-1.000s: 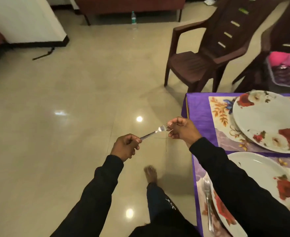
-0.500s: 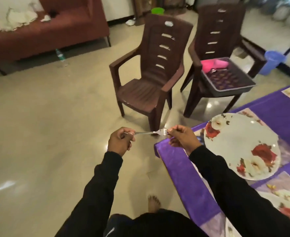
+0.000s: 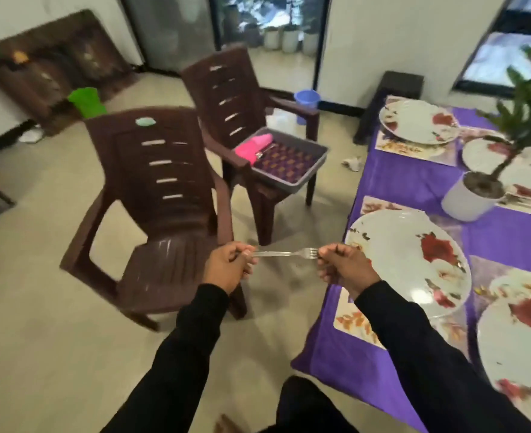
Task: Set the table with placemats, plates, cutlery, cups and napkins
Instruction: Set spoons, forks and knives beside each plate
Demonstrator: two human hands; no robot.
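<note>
Here, a person in black sleeves is holding a metal fork (image 3: 284,253) level between both hands, out over the floor just beside the table's corner. The left hand (image 3: 228,270) is gripping the handle end with curled fingers, while the right hand (image 3: 343,267) is pinching the tines end. The fork is touching neither the table nor any plate.

To the right, the purple tablecloth (image 3: 414,179) is covering the table, and floral placemats are lying on it. The nearest floral plate (image 3: 408,260) is sitting on a placemat (image 3: 356,323) just beside the right hand. Another floral plate (image 3: 517,345) is lying at the right edge, and a third plate (image 3: 418,120) is resting at the far end. A white pot with a green plant (image 3: 470,195) is standing between the place settings.

On the floor to the left, a brown plastic chair (image 3: 154,214) is standing near the left hand. Behind it, a second brown chair (image 3: 236,104) is carrying a grey tray (image 3: 292,164) on its seat, with pink cups (image 3: 254,146) lying in the tray's far corner. A blue bucket (image 3: 307,100) is sitting beyond that chair.
</note>
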